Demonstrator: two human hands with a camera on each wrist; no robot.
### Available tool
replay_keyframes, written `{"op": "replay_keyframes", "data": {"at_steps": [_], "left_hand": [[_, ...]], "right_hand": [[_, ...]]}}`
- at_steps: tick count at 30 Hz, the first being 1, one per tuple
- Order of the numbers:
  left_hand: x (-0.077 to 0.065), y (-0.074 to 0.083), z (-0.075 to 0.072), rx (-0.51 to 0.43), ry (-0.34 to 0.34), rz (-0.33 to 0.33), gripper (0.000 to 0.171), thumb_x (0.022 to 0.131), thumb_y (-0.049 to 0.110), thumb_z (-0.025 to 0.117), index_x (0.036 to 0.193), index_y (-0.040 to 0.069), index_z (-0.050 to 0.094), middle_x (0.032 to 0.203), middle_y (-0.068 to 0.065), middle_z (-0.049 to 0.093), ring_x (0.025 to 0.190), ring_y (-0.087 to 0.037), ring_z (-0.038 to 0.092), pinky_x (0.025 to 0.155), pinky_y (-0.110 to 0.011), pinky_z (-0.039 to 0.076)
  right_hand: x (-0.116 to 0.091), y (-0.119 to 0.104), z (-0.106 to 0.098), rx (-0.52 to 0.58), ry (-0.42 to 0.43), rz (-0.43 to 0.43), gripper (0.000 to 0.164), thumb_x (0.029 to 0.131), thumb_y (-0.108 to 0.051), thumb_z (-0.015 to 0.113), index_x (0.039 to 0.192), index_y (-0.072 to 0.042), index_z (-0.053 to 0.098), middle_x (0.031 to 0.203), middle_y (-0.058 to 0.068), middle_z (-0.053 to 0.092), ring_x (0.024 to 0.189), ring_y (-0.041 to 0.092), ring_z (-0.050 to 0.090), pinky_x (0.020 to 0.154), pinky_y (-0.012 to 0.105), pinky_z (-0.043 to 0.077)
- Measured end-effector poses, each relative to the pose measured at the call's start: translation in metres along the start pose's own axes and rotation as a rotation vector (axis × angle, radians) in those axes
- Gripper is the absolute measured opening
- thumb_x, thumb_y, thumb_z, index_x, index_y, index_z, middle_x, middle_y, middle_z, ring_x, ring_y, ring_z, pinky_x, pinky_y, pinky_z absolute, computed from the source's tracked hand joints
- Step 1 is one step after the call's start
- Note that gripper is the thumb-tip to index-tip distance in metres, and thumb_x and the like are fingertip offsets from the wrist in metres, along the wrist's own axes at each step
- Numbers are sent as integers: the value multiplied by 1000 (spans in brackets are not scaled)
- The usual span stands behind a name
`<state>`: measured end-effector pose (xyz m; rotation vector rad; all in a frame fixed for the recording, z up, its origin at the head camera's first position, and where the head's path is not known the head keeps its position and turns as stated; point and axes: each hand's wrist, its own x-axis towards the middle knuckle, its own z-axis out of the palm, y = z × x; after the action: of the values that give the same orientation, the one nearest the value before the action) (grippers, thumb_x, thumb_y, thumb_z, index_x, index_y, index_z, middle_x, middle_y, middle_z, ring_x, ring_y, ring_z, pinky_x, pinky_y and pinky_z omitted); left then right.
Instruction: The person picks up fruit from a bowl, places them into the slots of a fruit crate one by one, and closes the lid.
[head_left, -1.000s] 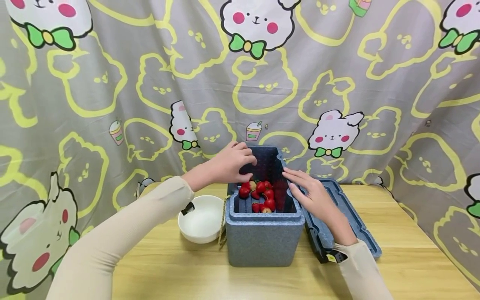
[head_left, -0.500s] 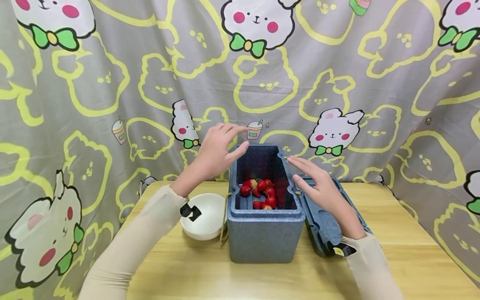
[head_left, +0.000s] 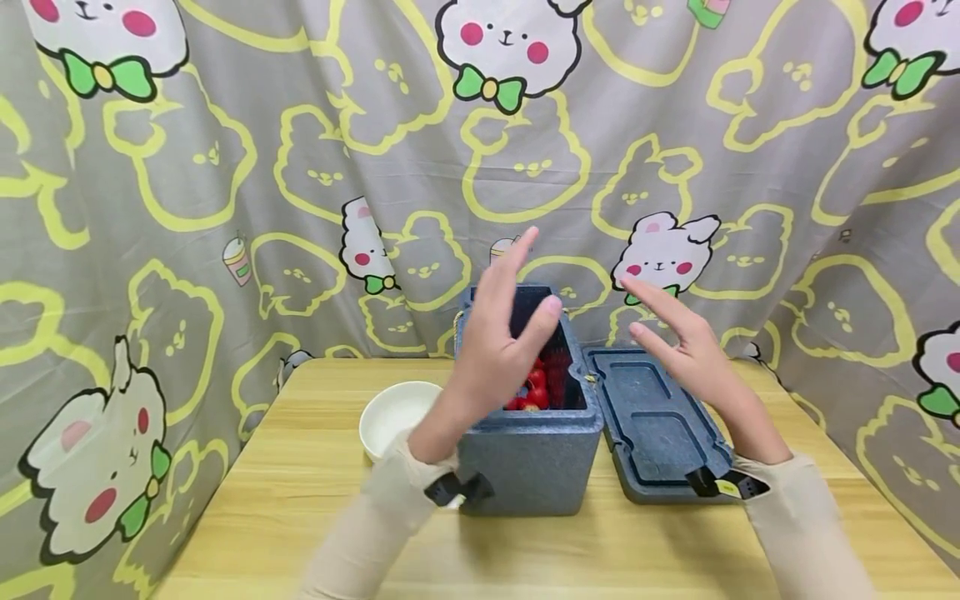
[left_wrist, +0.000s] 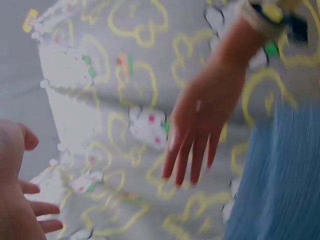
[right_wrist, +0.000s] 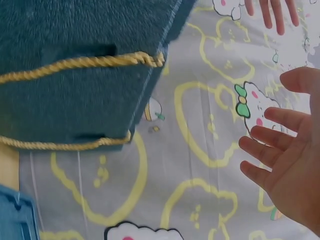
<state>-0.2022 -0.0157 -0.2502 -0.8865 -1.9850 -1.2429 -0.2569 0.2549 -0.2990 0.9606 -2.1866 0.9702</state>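
Both hands are raised with fingers spread, holding nothing. In the head view my left hand (head_left: 491,346) hovers over the left side of a grey-blue foam box (head_left: 528,467), hiding part of its opening. Several small red fruits (head_left: 536,393) that look like strawberries show inside, partly covered by that hand. My right hand (head_left: 693,354) hangs above the box's lid (head_left: 663,433), which lies on the table to the right. In the right wrist view my right hand (right_wrist: 295,155) is apart from the box wall (right_wrist: 75,105), along which yellow twisted ropes (right_wrist: 100,61) run.
A white bowl (head_left: 386,417) stands at the box's left, partly behind the left forearm. The wooden table (head_left: 300,467) lies beneath everything. A grey curtain (head_left: 420,167) printed with cartoon animals hangs behind and at the sides.
My left hand has come up out of the box, swung left, then back right and nearer over it. The right hand has left the box's right rim, moving right and up.
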Motion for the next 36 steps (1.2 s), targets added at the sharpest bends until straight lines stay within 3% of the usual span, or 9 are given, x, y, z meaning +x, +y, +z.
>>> {"op": "replay_keyframes", "data": {"at_steps": [4, 8, 11, 15, 21, 25, 29, 32, 36], "left_hand": [[-10, 16, 43, -101, -31, -3, 67, 101, 34, 47, 163, 24, 23, 168, 9, 26, 155, -11, 23, 126, -44, 23], [-20, 26, 93, -119, -110, 44, 68, 103, 30, 45, 164, 21, 17, 170, 6, 19, 158, -13, 18, 127, -44, 21], [-31, 26, 131, -131, -133, 3, 68, 105, 32, 42, 165, 22, 10, 172, 6, 12, 159, -14, 14, 127, -46, 20], [-47, 15, 176, -186, -104, -183, 66, 106, 38, 37, 164, 28, 7, 172, 7, 10, 159, -15, 15, 125, -50, 23], [-68, -12, 229, -308, 29, -573, 65, 105, 44, 39, 162, 40, 8, 170, 12, 13, 157, -19, 20, 121, -56, 29], [-76, -31, 253, -303, 172, -775, 67, 103, 39, 46, 163, 35, 16, 171, 7, 18, 156, -23, 24, 121, -56, 28], [-81, -46, 267, -236, 272, -910, 69, 100, 31, 52, 163, 21, 25, 169, -3, 25, 155, -29, 28, 122, -55, 27], [-89, -56, 275, -187, 305, -953, 70, 97, 26, 55, 161, 13, 29, 168, -9, 28, 153, -32, 31, 121, -55, 28], [-100, -69, 283, -93, 292, -999, 70, 97, 25, 56, 161, 13, 30, 161, -9, 43, 138, -32, 51, 111, -52, 40]], "right_hand": [[-5, 5, -14, 43, -6, 59, 62, 98, 2, 58, 156, -16, 42, 161, 9, 43, 143, -5, 39, 110, 8, 31], [-12, 13, -24, 128, -35, 119, 63, 100, 2, 54, 159, -14, 37, 164, 2, 38, 141, -7, 41, 104, 5, 36], [-21, 24, -27, 192, -51, 148, 61, 102, 2, 50, 160, -10, 33, 163, -5, 38, 138, -8, 43, 102, 6, 40], [-38, 44, -29, 216, -64, 218, 58, 106, -3, 45, 161, -11, 29, 162, -8, 38, 137, -9, 44, 99, 4, 40], [-70, 82, -33, 263, -116, 446, 55, 111, -25, 40, 163, -22, 25, 164, -5, 35, 133, -16, 41, 99, 2, 35], [-88, 111, -33, 376, -179, 568, 61, 111, -33, 37, 164, -11, 16, 167, 10, 30, 133, -14, 39, 100, 2, 33], [-106, 135, -32, 440, -247, 689, 70, 111, -40, 35, 163, -3, 6, 168, 26, 14, 153, 11, 27, 106, 5, 30], [-119, 150, -28, 498, -280, 764, 74, 111, -40, 34, 161, 1, -2, 166, 33, 3, 157, 38, 9, 126, 28, 17], [-132, 165, -21, 527, -281, 848, 76, 111, -37, 37, 160, 3, -5, 166, 33, -3, 153, 48, -4, 124, 61, 0]]}}
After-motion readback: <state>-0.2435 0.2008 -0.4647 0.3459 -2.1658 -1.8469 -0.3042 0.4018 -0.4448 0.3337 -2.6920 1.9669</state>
